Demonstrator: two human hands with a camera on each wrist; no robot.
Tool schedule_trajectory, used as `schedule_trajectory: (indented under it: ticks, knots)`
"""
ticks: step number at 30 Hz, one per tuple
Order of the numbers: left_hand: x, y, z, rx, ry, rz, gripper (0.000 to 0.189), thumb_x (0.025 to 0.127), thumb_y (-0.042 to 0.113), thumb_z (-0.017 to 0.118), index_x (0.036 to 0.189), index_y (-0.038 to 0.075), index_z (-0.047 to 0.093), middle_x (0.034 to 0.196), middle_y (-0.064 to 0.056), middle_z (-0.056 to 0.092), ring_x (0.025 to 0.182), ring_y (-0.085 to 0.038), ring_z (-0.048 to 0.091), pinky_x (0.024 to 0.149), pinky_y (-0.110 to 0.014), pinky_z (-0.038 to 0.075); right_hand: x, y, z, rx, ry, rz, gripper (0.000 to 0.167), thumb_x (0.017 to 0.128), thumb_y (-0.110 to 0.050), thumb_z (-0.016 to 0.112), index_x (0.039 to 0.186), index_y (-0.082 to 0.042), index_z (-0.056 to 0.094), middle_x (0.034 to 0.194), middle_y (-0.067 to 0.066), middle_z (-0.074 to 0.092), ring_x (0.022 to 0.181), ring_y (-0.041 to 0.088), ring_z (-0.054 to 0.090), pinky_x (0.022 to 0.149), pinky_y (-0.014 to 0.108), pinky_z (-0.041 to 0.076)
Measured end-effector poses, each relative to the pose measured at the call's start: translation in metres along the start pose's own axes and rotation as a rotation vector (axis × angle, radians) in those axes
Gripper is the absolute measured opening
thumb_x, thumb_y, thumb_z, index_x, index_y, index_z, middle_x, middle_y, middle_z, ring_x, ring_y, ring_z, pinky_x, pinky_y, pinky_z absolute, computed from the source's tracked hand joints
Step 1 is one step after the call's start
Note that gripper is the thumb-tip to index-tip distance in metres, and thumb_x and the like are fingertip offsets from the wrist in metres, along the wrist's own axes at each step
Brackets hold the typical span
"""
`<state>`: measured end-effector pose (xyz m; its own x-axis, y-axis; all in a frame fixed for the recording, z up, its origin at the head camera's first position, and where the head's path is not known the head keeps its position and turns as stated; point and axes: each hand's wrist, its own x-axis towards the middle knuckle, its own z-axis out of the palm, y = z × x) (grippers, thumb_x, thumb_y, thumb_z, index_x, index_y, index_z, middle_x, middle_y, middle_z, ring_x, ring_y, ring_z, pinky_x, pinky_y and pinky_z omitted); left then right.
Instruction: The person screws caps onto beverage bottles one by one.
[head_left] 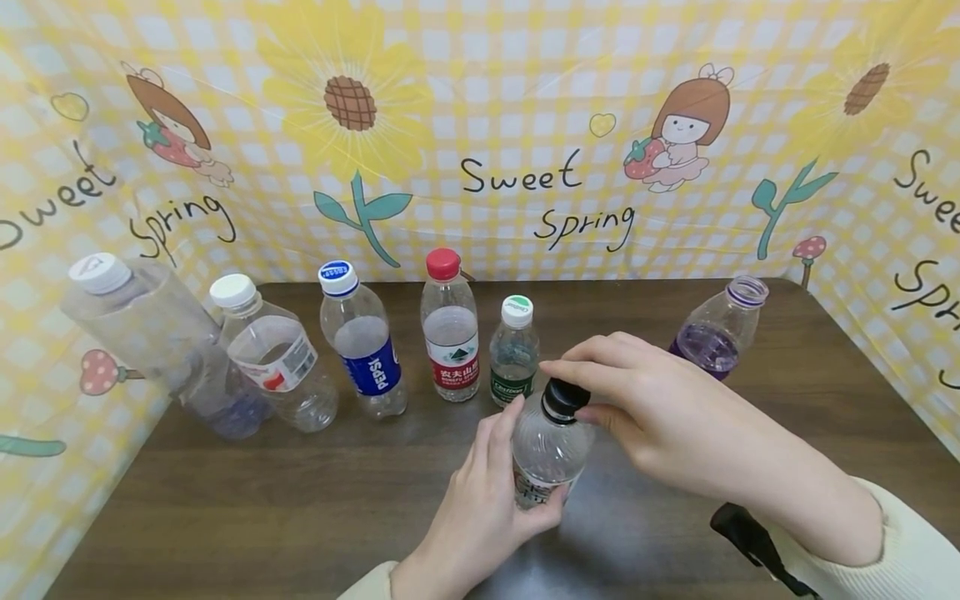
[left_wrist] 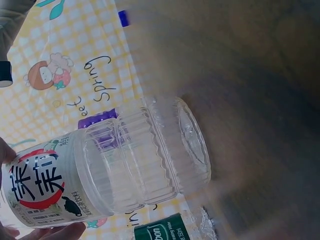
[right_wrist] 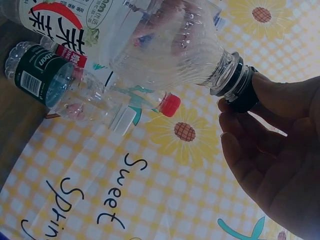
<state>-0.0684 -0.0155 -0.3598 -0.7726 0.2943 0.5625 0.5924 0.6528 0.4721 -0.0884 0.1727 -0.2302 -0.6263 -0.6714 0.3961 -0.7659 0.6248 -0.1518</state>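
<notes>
My left hand (head_left: 487,492) grips a clear plastic bottle (head_left: 551,446) round its body, near the white label. In the left wrist view the bottle's ribbed lower part (left_wrist: 145,155) is see-through, with no drink visible there. With thumb and fingers, my right hand (head_left: 645,400) pinches the black cap (head_left: 567,396) at the bottle's mouth. The right wrist view shows a clear strip of neck between this cap (right_wrist: 243,92) and a black ring lower down. Just behind stands a small green-labelled bottle (head_left: 513,354) with a white cap.
Left of the hands stand a red-capped bottle (head_left: 450,329), a Pepsi bottle (head_left: 367,350), a white-capped bottle (head_left: 277,358) and a larger clear bottle (head_left: 157,325). A capless bottle with a purple label (head_left: 708,342) is behind my right hand. A patterned cloth (head_left: 487,100) surrounds the wooden table (head_left: 300,508).
</notes>
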Motion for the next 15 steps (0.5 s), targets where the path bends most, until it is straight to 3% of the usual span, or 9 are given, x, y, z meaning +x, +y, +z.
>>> schedule_trajectory:
  ticks: [15]
  knots:
    - [-0.0006, -0.0009, 0.0006, 0.007, 0.009, 0.016, 0.096, 0.065, 0.031, 0.086, 0.14, 0.003, 0.033, 0.115, -0.012, 0.052, 0.096, -0.018, 0.062, 0.074, -0.032, 0.058, 0.0033, -0.0013, -0.0003, -0.005, -0.011, 0.006, 0.041, 0.079, -0.008, 0.075, 0.119, -0.012, 0.065, 0.103, -0.007, 0.064, 0.094, 0.004, 0.058, 0.078, 0.027, 0.051]
